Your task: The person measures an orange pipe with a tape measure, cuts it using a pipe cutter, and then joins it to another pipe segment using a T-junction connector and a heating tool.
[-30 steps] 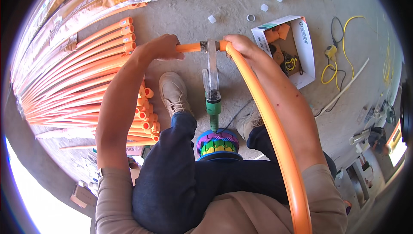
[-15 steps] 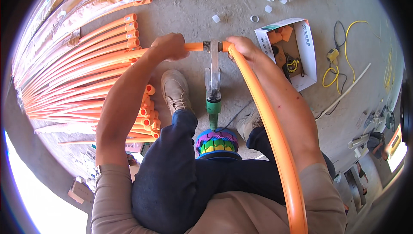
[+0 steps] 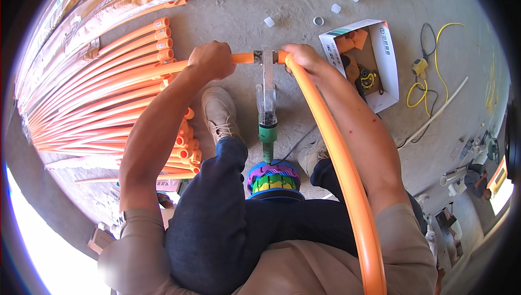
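Observation:
My left hand (image 3: 211,60) is closed around an orange plastic pipe (image 3: 243,58), whose end meets the dark round die on the left of the heating plate. A pipe fusion welder (image 3: 268,133) with a green handle stands upright between my legs, its metal plate level with my hands. On the plate's other side, my right hand (image 3: 303,57) grips a second orange pipe (image 3: 332,137) near its bent joint, an elbow (image 3: 283,57) set against the right die. From there this pipe runs back over my right forearm's inner side toward me. My fingertips are partly hidden.
Many orange pipes (image 3: 116,94) lie on the floor at left. A colourful ribbed stool (image 3: 274,180) stands below the welder. At right are a white box (image 3: 388,67) of fittings and tools, and a yellow cable (image 3: 440,51). White rings (image 3: 318,21) are scattered ahead.
Both hands keep their grip at the heating plate, and the pipes stay against the dies. The whole view has shifted slightly.

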Tool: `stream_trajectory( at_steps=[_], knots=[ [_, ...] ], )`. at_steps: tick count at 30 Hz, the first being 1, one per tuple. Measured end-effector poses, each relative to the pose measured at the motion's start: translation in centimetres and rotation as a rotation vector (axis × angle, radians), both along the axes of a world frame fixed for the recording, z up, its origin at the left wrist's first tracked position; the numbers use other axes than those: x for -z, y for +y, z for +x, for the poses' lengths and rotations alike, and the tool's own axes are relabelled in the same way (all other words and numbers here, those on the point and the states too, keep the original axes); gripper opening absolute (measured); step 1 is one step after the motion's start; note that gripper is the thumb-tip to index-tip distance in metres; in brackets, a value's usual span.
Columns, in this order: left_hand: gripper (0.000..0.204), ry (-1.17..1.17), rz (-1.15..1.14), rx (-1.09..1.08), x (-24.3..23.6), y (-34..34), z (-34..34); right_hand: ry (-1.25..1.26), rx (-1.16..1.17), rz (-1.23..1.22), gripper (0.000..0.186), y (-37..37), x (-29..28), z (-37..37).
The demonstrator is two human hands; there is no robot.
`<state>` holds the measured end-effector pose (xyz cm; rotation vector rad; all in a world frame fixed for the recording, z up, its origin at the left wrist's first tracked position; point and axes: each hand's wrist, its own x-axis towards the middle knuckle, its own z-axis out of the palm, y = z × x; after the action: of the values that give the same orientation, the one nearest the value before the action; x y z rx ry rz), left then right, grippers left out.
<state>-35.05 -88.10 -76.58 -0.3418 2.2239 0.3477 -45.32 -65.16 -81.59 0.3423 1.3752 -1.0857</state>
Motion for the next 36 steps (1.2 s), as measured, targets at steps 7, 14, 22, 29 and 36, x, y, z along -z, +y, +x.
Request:
stream_trajectory(
  at_steps=[7, 14, 22, 29, 36],
  knots=[
    [0.029, 0.071, -0.013, -0.001, 0.7, 0.3, 0.4, 0.017, 0.023, 0.009, 0.023, 0.0, 0.0, 0.0],
    [0.028, 0.114, -0.03, 0.0, 0.9, 0.5, 0.6, 0.033, 0.019, 0.021, 0.023, 0.1, -0.1, 0.0],
    [0.027, 0.164, -0.043, 0.015, 1.4, 0.4, 1.5, 0.056, 0.031, 0.044, 0.023, -0.4, 0.3, 0.3],
    [0.026, 0.114, -0.04, 0.033, 0.2, 0.9, 0.9, -0.002, -0.016, 0.031, 0.025, 0.0, 0.5, -0.1],
    [0.025, 0.149, -0.043, 0.026, 0.4, 0.7, 1.1, 0.027, -0.006, 0.025, 0.028, -0.2, 0.7, 0.2]
  ],
)
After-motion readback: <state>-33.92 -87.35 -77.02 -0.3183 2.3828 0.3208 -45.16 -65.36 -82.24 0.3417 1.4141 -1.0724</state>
